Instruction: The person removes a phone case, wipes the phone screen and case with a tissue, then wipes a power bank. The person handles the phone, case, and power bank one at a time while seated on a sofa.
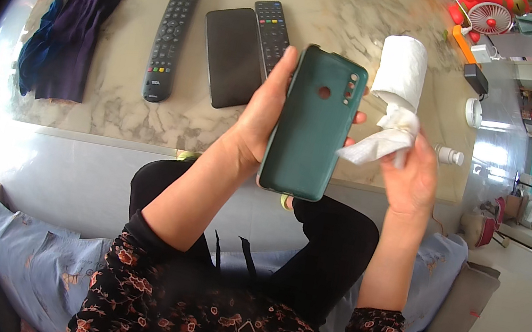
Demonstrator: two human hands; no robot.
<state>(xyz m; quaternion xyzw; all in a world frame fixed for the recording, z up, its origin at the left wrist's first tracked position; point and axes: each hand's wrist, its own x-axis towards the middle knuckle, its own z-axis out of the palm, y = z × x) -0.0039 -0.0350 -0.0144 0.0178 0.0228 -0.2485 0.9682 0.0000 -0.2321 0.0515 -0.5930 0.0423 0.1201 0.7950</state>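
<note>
My left hand (pixel 261 107) grips a dark green phone case (pixel 310 126) from behind, thumb along its left edge and fingertips past its right edge. The case's hollow inside faces up, with a round hole and a column of small camera openings near the top. In my right hand (pixel 413 177) is a crumpled white tissue (pixel 381 138), held just right of the case. Behind it a white roll of toilet paper (pixel 402 70) stands on the marble-patterned table (pixel 337 25). A dark phone (pixel 234 58) lies left of the case, screen side uncertain.
A TCL remote control (pixel 171 44) and a second remote (pixel 272 30) lie on the table. Folded dark cloth (pixel 73 41) is at the left. Rightward are a small white bottle (pixel 450 155), a white round lid-like object (pixel 474 112), a black adapter (pixel 476 78) and a small fan (pixel 490 19).
</note>
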